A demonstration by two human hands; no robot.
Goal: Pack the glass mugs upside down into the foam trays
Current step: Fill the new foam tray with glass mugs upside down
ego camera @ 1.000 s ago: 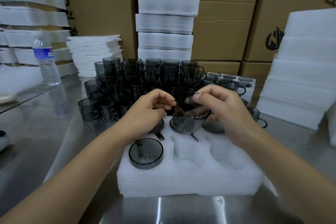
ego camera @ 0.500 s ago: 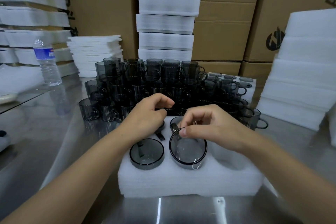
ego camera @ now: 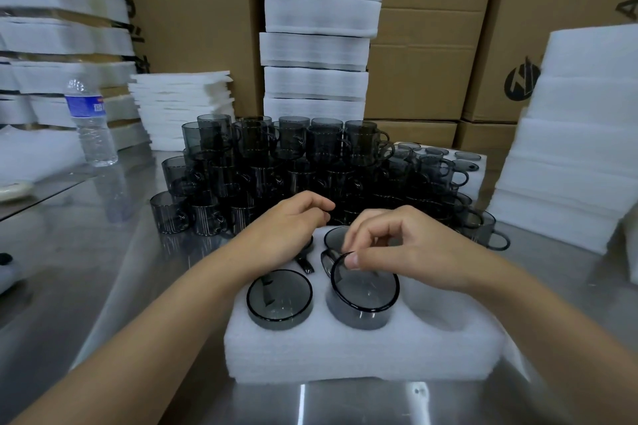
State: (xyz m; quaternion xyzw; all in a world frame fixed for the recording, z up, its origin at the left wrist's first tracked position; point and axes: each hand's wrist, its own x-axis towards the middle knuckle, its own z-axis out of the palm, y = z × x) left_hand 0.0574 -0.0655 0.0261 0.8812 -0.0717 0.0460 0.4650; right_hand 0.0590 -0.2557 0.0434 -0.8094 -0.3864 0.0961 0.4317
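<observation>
Right hand (ego camera: 397,252) pinches the base rim of the mug (ego camera: 364,298), mouth-down in the foam tray (ego camera: 345,359)'s front middle pocket
Left hand (ego camera: 286,231) is loosely curled, holding nothing; the vacant pocket (ego camera: 445,307) lies just right of the mug, nearer the right hand; loose mugs (ego camera: 276,162) wait beyond the tray.

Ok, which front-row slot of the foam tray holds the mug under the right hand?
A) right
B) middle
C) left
B: the right hand pinches the rim of the mug standing in the middle front slot of the foam tray. A second mug already fills the left slot, and the right slot shows only bare foam.
</observation>
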